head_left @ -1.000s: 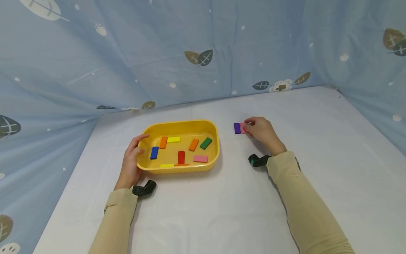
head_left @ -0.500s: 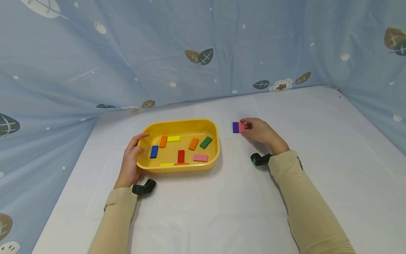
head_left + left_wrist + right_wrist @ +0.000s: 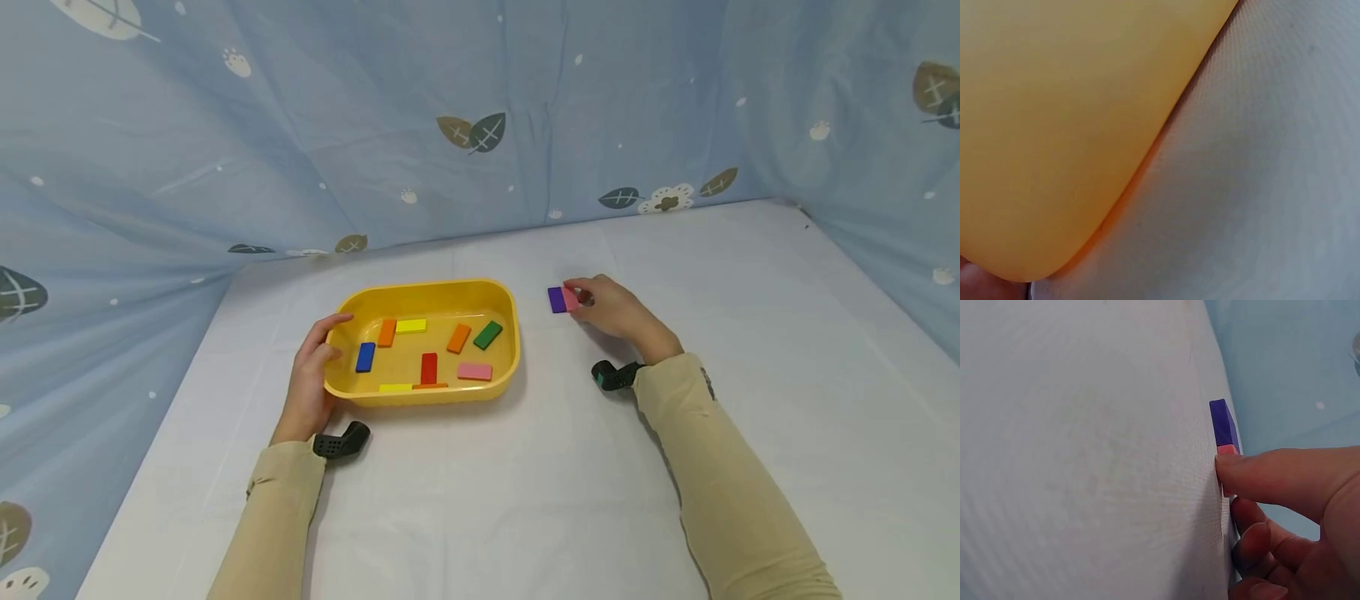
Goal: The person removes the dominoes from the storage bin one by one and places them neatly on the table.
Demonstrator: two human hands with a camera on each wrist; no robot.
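My left hand (image 3: 306,387) grips the left end of a yellow plastic tub (image 3: 420,401), thumb and fingers at its rim. In the left wrist view the tub's outer wall (image 3: 1072,125) fills much of the frame. To the right of the tub, my right hand (image 3: 621,310) pinches a pink block (image 3: 570,299) lying on the white cloth. Its left long side touches a purple block (image 3: 556,300). The right wrist view shows the thumb on the pink block (image 3: 1227,450), end to end in line with the purple block (image 3: 1224,425); the thumb hides part of the pink one.
Inside the tub lie several loose blocks, among them a blue (image 3: 365,357), a red (image 3: 428,368), a green (image 3: 487,335) and another pink block (image 3: 475,372). A blue patterned curtain (image 3: 375,125) hangs behind the white-covered table (image 3: 487,500).
My right hand has slid the pink block left, closing the small gap to the purple block. Both blocks have shifted slightly left, and the purple one has turned a little. The left hand stays put.
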